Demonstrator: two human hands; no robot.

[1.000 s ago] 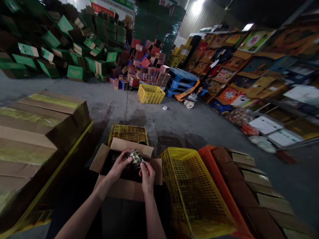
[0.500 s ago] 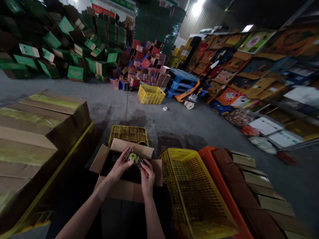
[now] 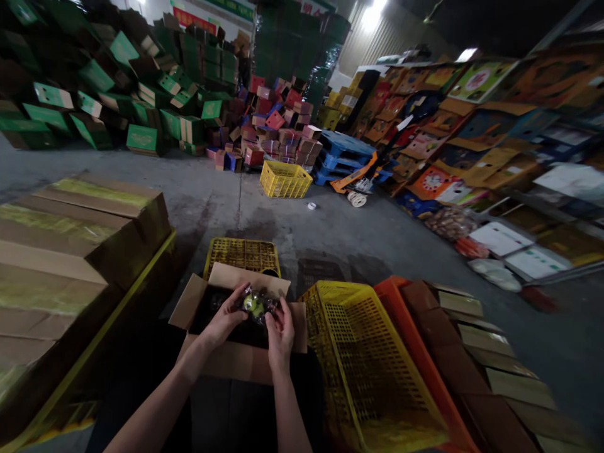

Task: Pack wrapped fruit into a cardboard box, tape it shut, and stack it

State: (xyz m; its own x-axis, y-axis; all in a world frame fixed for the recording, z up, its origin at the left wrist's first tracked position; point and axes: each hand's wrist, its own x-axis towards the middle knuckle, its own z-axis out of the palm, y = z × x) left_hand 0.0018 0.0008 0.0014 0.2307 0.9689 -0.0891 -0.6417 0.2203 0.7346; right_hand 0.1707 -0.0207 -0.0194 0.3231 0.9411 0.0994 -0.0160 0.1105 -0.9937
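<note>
Both hands hold a small clear-wrapped packet with a yellow-green fruit (image 3: 255, 304) above an open cardboard box (image 3: 226, 355). My left hand (image 3: 225, 319) grips the packet from the left, fingers curled round it. My right hand (image 3: 281, 332) pinches its right edge with the fingertips. The box's inside is dark and its contents cannot be made out.
A yellow crate (image 3: 372, 377) stands right of the box, an orange crate (image 3: 415, 352) with flat cardboard beyond it. Another yellow crate (image 3: 242, 254) sits behind the box. Sealed cartons (image 3: 70, 233) are stacked at left. Piled green and red boxes, blue pallets and a pallet jack (image 3: 358, 179) stand across the floor.
The packet has turned in my hands, so the yellow-green fruit faces up, and my right fingers have shifted along its edge. The hands stay over the box.
</note>
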